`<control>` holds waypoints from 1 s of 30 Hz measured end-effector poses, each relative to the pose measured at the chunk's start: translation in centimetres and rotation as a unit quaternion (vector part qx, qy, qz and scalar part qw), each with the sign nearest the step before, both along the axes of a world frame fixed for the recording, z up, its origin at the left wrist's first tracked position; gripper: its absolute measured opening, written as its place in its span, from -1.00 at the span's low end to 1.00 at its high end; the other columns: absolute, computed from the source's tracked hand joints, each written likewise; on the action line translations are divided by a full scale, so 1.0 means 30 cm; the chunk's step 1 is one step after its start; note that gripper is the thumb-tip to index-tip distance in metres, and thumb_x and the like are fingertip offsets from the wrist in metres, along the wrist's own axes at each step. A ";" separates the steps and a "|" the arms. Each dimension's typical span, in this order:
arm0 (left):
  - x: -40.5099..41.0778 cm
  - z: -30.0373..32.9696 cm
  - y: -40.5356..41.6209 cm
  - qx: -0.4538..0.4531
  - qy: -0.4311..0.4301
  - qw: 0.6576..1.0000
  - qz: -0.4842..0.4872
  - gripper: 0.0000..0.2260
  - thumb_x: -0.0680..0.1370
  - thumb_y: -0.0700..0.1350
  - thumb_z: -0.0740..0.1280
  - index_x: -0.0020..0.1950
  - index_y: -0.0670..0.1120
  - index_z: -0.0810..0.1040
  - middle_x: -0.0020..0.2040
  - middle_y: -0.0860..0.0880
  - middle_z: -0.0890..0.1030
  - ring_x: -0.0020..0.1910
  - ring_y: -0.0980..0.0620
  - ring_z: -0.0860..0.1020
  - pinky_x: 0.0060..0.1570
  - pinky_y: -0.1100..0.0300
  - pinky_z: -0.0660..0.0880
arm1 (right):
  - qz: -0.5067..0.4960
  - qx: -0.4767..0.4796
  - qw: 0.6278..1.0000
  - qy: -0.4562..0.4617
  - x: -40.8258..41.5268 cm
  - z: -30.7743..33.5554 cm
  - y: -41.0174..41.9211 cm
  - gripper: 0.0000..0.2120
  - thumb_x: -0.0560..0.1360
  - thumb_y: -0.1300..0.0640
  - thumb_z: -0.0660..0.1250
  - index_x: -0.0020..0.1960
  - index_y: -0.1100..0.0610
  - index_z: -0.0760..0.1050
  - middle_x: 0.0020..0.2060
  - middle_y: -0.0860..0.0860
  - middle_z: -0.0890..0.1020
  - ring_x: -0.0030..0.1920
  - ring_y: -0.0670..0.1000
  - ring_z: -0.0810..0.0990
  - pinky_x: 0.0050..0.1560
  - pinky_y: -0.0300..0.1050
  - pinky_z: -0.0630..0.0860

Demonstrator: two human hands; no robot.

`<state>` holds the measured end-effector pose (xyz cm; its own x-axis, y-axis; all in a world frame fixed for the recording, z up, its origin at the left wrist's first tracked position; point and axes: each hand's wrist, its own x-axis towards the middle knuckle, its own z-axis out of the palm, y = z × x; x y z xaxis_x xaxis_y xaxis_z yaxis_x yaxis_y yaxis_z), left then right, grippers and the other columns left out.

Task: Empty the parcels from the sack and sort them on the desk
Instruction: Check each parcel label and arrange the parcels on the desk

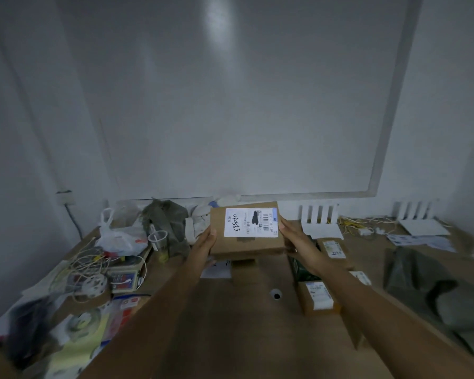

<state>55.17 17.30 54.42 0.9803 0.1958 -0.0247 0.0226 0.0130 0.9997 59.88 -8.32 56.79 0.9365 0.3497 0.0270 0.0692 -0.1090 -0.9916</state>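
Observation:
A brown cardboard parcel (246,242) with a white shipping label is held above the wooden desk (257,324), near its back middle. My left hand (204,243) grips its left side and my right hand (298,242) grips its right side. Under it lies a smaller cardboard piece. To the right on the desk lie other parcels: a small labelled box (316,296), another labelled box (333,248) and a dark green packet (301,268). A grey sack (416,280) lies crumpled at the right of the desk.
The left of the desk is cluttered: a white plastic bag (121,236), a clear cup (158,239), tangled cables (93,261), tape rolls (93,287), papers. White racks (319,213) and yellow wires stand along the back wall. A cable hole (276,295) is in the desktop.

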 end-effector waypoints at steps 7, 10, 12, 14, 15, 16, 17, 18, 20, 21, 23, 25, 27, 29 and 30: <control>-0.005 -0.024 0.024 -0.009 0.019 0.999 -0.034 -0.13 0.15 0.49 0.37 0.41 0.20 0.35 0.41 -0.01 0.39 0.33 -0.12 0.43 0.24 -0.15 0.47 | -0.028 -0.012 0.999 0.028 -0.045 -0.039 -0.005 -0.55 0.56 -0.21 0.16 0.44 -0.20 0.31 0.31 -0.09 0.51 0.28 0.01 0.47 0.37 0.14 0.37; -0.020 -0.022 0.025 0.006 0.014 0.999 -0.047 -0.16 0.23 0.47 0.34 0.44 0.17 0.31 0.44 -0.01 0.36 0.36 -0.11 0.41 0.25 -0.13 0.46 | -0.049 -0.008 0.998 0.039 -0.054 -0.047 0.003 -0.56 0.56 -0.20 0.17 0.42 -0.18 0.35 0.28 -0.06 0.54 0.25 0.03 0.50 0.37 0.14 0.37; -0.037 -0.009 0.022 0.014 0.021 0.999 -0.048 -0.32 0.39 0.34 0.28 0.45 0.13 0.30 0.44 -0.03 0.37 0.35 -0.12 0.41 0.24 -0.13 0.46 | -0.056 -0.010 0.997 0.049 -0.064 -0.048 0.011 -0.59 0.57 -0.17 0.17 0.39 -0.14 0.38 0.22 -0.07 0.58 0.21 0.02 0.52 0.35 0.11 0.39; -0.045 -0.002 0.019 0.020 0.023 0.998 -0.052 -0.51 0.52 0.23 0.23 0.42 0.12 0.35 0.38 -0.01 0.44 0.29 -0.09 0.46 0.20 -0.08 0.49 | -0.058 -0.011 0.997 0.057 -0.077 -0.045 0.017 -0.63 0.58 -0.15 0.18 0.36 -0.13 0.41 0.11 -0.09 0.62 0.14 0.00 0.56 0.31 0.07 0.42; -0.051 0.005 0.016 0.022 0.024 0.998 -0.054 -0.58 0.56 0.19 0.21 0.39 0.12 0.38 0.35 0.00 0.47 0.26 -0.07 0.49 0.18 -0.05 0.50 | -0.060 -0.009 0.996 0.061 -0.080 -0.046 0.020 -0.65 0.58 -0.14 0.18 0.34 -0.13 0.41 0.07 -0.10 0.64 0.12 0.00 0.57 0.28 0.05 0.44; -0.048 0.000 0.021 0.024 0.026 0.998 -0.054 -0.60 0.57 0.17 0.20 0.38 0.12 0.39 0.33 0.01 0.48 0.25 -0.07 0.49 0.17 -0.03 0.50 | -0.063 -0.007 0.996 0.063 -0.084 -0.046 0.024 -0.67 0.59 -0.13 0.18 0.34 -0.14 0.41 0.05 -0.10 0.64 0.11 0.01 0.57 0.25 0.02 0.46; -0.054 0.000 0.023 0.024 0.028 0.998 -0.056 -0.60 0.57 0.17 0.20 0.39 0.12 0.39 0.34 0.01 0.48 0.26 -0.07 0.49 0.18 -0.03 0.49 | -0.068 -0.003 0.995 0.066 -0.090 -0.043 0.029 -0.68 0.59 -0.11 0.17 0.34 -0.14 0.40 0.04 -0.10 0.63 0.10 0.01 0.57 0.23 0.01 0.46; -0.055 -0.003 0.025 0.024 0.030 0.997 -0.062 -0.58 0.56 0.18 0.20 0.39 0.11 0.38 0.36 0.00 0.46 0.28 -0.09 0.47 0.20 -0.06 0.47 | -0.073 -0.001 0.995 0.066 -0.093 -0.044 0.033 -0.68 0.60 -0.09 0.16 0.34 -0.14 0.39 0.04 -0.10 0.62 0.10 0.00 0.56 0.22 0.00 0.46; -0.051 -0.013 0.034 0.029 0.032 0.996 -0.072 -0.56 0.55 0.19 0.21 0.41 0.11 0.36 0.39 -0.01 0.44 0.32 -0.11 0.44 0.26 -0.12 0.43 | -0.083 0.001 0.994 0.065 -0.099 -0.052 0.040 -0.67 0.61 -0.07 0.15 0.36 -0.12 0.37 0.05 -0.10 0.60 0.10 -0.01 0.54 0.23 0.02 0.45; -0.050 -0.011 0.034 0.028 0.036 0.996 -0.071 -0.56 0.56 0.18 0.21 0.42 0.10 0.34 0.39 -0.01 0.43 0.33 -0.12 0.43 0.28 -0.13 0.42 | -0.088 0.002 0.994 0.066 -0.105 -0.057 0.042 -0.67 0.62 -0.06 0.14 0.37 -0.13 0.35 0.04 -0.11 0.59 0.08 -0.03 0.54 0.24 0.02 0.44; -0.044 -0.011 0.034 0.024 0.038 0.997 -0.067 -0.57 0.59 0.12 0.19 0.44 0.06 0.31 0.40 -0.02 0.41 0.35 -0.14 0.41 0.30 -0.13 0.40 | -0.098 0.009 0.993 0.067 -0.115 -0.074 0.043 -0.70 0.62 -0.04 0.15 0.34 -0.14 0.35 0.01 -0.13 0.59 0.04 -0.07 0.54 0.26 0.03 0.43; -0.037 -0.025 0.027 0.026 0.037 0.996 -0.072 -0.58 0.61 0.07 0.18 0.46 0.01 0.29 0.39 -0.04 0.41 0.36 -0.12 0.40 0.31 -0.09 0.40 | -0.103 0.014 0.992 0.070 -0.123 -0.101 0.038 -0.73 0.63 -0.02 0.15 0.31 -0.11 0.39 0.00 -0.12 0.62 0.04 -0.06 0.57 0.25 0.03 0.45; -0.044 -0.044 0.010 0.022 0.029 0.997 -0.071 -0.63 0.61 0.04 0.19 0.40 -0.02 0.36 0.31 -0.02 0.47 0.25 -0.05 0.48 0.23 -0.02 0.46 | -0.109 0.014 0.991 0.079 -0.130 -0.131 0.026 -0.74 0.62 -0.01 0.15 0.29 -0.12 0.42 0.04 -0.09 0.64 0.07 -0.04 0.58 0.18 0.01 0.50; -0.050 -0.071 -0.015 0.006 0.042 0.997 -0.059 -0.64 0.59 0.06 0.23 0.37 0.01 0.41 0.26 0.02 0.49 0.19 -0.02 0.52 0.18 -0.02 0.50 | -0.118 0.013 0.989 0.090 -0.133 -0.166 0.001 -0.70 0.62 -0.04 0.17 0.33 -0.13 0.43 0.13 -0.07 0.63 0.15 -0.01 0.57 0.15 0.00 0.51; -0.052 -0.088 -0.030 0.003 0.057 0.997 -0.058 -0.63 0.59 0.06 0.24 0.39 0.02 0.39 0.25 0.02 0.48 0.21 -0.05 0.50 0.21 -0.06 0.48 | -0.124 0.011 0.987 0.098 -0.138 -0.180 -0.012 -0.69 0.61 -0.05 0.17 0.34 -0.14 0.43 0.13 -0.08 0.63 0.16 0.00 0.57 0.12 -0.03 0.51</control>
<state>53.61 16.40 51.78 0.9872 0.0815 -0.1368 0.1374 -0.0026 0.9905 55.73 -8.67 51.40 0.9813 0.1093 -0.1585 -0.1505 -0.0774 -0.9856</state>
